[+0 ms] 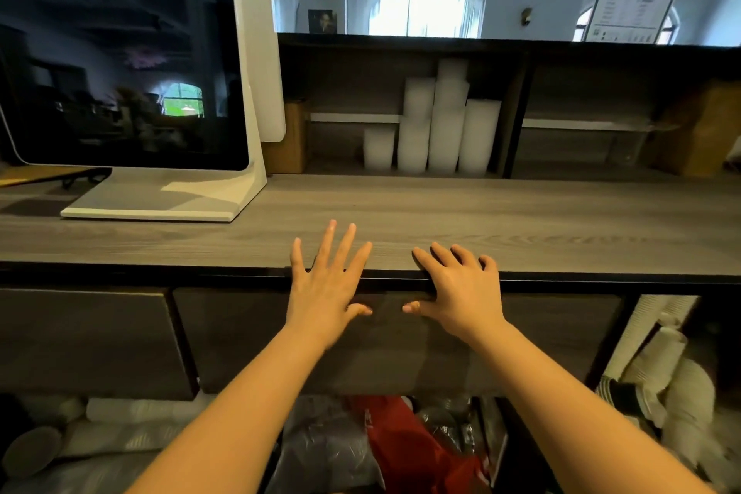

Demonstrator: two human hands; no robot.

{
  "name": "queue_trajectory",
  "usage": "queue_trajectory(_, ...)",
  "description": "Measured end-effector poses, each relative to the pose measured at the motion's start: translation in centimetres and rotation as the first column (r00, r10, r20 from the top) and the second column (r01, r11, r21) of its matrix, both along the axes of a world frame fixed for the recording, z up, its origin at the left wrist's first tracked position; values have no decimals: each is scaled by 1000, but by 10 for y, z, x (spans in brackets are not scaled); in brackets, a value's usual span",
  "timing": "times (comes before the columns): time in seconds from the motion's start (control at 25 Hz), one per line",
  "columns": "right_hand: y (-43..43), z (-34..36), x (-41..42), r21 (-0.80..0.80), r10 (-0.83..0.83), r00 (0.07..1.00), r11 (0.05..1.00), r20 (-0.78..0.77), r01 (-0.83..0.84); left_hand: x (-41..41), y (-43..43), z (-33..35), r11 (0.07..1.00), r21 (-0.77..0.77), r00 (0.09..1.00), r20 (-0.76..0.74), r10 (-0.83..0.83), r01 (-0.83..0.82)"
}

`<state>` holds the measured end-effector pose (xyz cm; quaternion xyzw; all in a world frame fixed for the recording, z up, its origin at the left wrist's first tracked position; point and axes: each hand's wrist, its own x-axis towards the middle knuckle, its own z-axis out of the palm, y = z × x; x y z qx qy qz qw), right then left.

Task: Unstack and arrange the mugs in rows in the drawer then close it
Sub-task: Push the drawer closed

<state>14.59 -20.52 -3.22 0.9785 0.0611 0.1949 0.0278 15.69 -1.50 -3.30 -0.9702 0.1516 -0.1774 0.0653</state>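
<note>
Both bare forearms reach up from the lower frame toward its centre. The left hand [326, 289] is flat, palm down, fingers [329, 241] spread and straight. The right hand [461, 289], just beside it, has fingers curled; the thumbs point toward each other.

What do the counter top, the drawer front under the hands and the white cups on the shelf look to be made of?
The counter top looks like grey wood or wood-look laminate, matt, with visible grain lines. The drawer front shows a similar but darker grain, also matt; real wood or laminate cannot be told. The white cups look like frosted, translucent plastic, though they are blurred.
</note>
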Motion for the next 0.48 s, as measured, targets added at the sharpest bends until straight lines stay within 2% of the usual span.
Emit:
queue_trajectory(0.2,4,2,-2,15,-18,999,1000,-32,18,-3,-3,2,1000,-2,1000,-27,10,-10)
queue_trajectory(0.36,-6,26,-6,18,33,949,999,-313,-29,-9,2,20,992,33,970,-219,-108,118)
queue_trajectory(0.44,-10,50,-2,61,61,915,997,-400,-40,-5,4,45,983,-26,932,-313,-181,182)
queue_trajectory(0.48,-13,61,3,67,45,901,998,-432,-18,1,3,57,978,-7,922,-330,-201,210)
